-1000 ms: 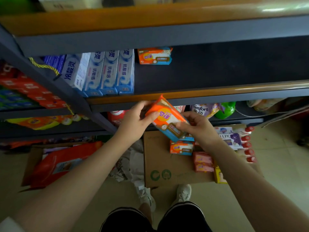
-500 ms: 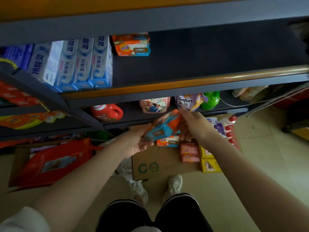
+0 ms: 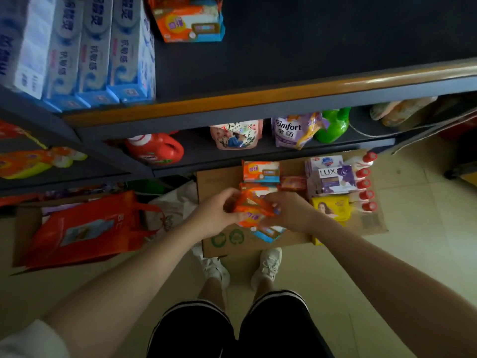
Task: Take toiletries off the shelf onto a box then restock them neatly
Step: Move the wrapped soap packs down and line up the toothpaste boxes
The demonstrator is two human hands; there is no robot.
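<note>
A dark shelf (image 3: 296, 47) with an orange front edge fills the top of the view. At its left, blue-and-white cartons (image 3: 85, 47) are stood in a row, and one orange soap pack (image 3: 189, 23) is set just beside them; the rest of that board is seen bare. On the lower shelf (image 3: 198, 153), a red jug (image 3: 154, 148), a pink pouch (image 3: 236, 134), a Comfort pouch (image 3: 294, 130) and a green bottle (image 3: 334, 124) are lined up. A flat cardboard box (image 3: 366, 220) is laid on the floor in front of it. On the box are seen another orange pack (image 3: 260, 171), pink bars (image 3: 294, 182), a LUX box (image 3: 333, 179), a yellow box (image 3: 333, 208) and a row of red-capped bottles (image 3: 364, 183) along the right edge. A red bag (image 3: 85, 228) lies to the left in a second carton. White shoes (image 3: 268, 264) are planted just below the box.

The held pack (image 3: 254, 210) is kept low over the near part of the box, between both hands, in front of other orange packs. It is blurred; its long axis appears to run left to right, tilted slightly down toward the right.

Both forearms are stretched forward and converge. The pack's left end is gripped by the left hand (image 3: 216, 215), fingers curled over the top. Its right end is clasped by the right hand (image 3: 289, 213), knuckles up, so that the two hands are drawn close together on it.
</note>
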